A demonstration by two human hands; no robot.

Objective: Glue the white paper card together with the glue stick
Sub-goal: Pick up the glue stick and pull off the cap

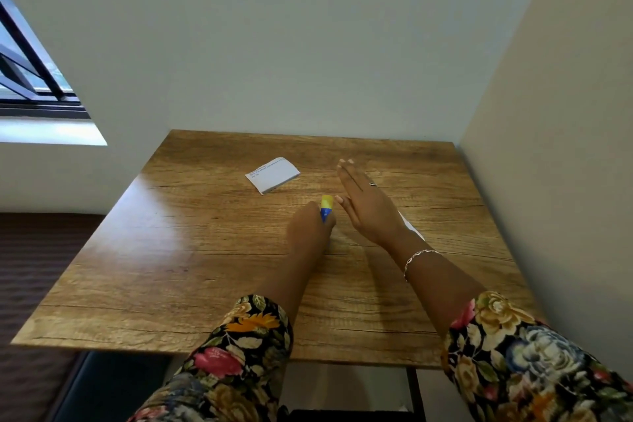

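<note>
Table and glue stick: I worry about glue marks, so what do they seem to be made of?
The table looks like wood or wood-look laminate: grain lines, knots, a soft sheen from window light. The glue stick, in the left hand, looks like smooth plastic, yellow over blue.

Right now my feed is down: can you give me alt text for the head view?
The left hand grips a yellow-and-blue glue stick over a wooden table, while the right hand is held open, flat and edge-on beside it. A white paper slip with printed text lies farther back; more white paper shows behind the right wrist.
</note>
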